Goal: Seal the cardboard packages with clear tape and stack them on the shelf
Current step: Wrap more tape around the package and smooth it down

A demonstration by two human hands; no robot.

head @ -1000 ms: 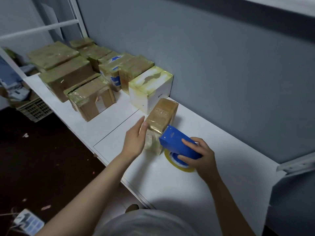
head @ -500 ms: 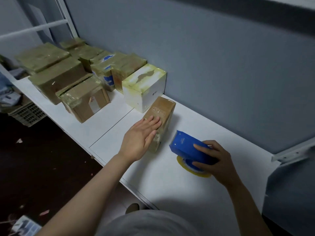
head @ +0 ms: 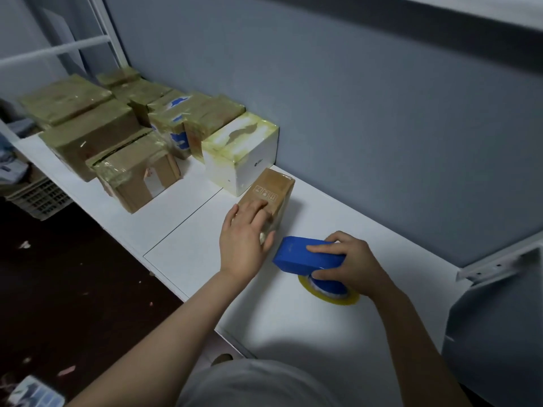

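— How many packages are on there?

— One small brown package lies by itself near the middle of the white counter. Its far end is touching or just beside one white box; I cannot tell which. Past the white box, a cluster of taped cartons runs off to the left along the grey wall. I count eight, but the ones at the back overlap, so that number is not certain.

— And the hands?

— Two. The left hand lies on the small brown package with its fingers stretched along the top and the thumb at the near corner, pressing rather than clasping. The right hand is wrapped round one blue tape dispenser, which sits just right of the package and apart from it.

— Tape?

— One roll of clear yellowish tape, mounted in the dispenser and lying flat on the counter beneath the right hand.

— Any containers?

— Every carton is closed and wrapped in tape, so the contents are hidden. One pale slatted crate stands on the dark floor at the left, below the counter's edge. I cannot tell what is in it.
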